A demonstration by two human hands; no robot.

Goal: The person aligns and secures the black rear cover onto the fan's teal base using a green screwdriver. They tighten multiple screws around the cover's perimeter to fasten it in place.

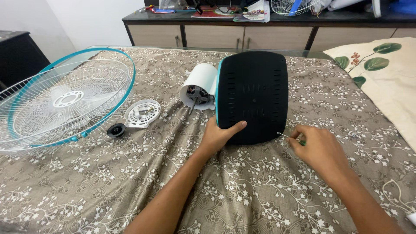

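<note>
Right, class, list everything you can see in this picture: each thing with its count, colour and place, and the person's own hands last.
Black plastic fan base with teal edge: one, tipped on its side, centre of the bed.
White cylindrical motor housing: one, left of the base, shaft showing.
White wire fan guard with teal rim: one, far left.
White round plastic plate: one, right of the guard.
Black round plastic nut: one, beside the plate.
Brown floral bedsheet: one, under everything.
Cream pillow with green leaves: one, right edge.
Wooden cabinet: one, behind, cluttered top.
Green-handled screwdriver: one, tip at the base.
Left hand: grips the base's lower edge.
Right hand: holds the screwdriver.
</note>
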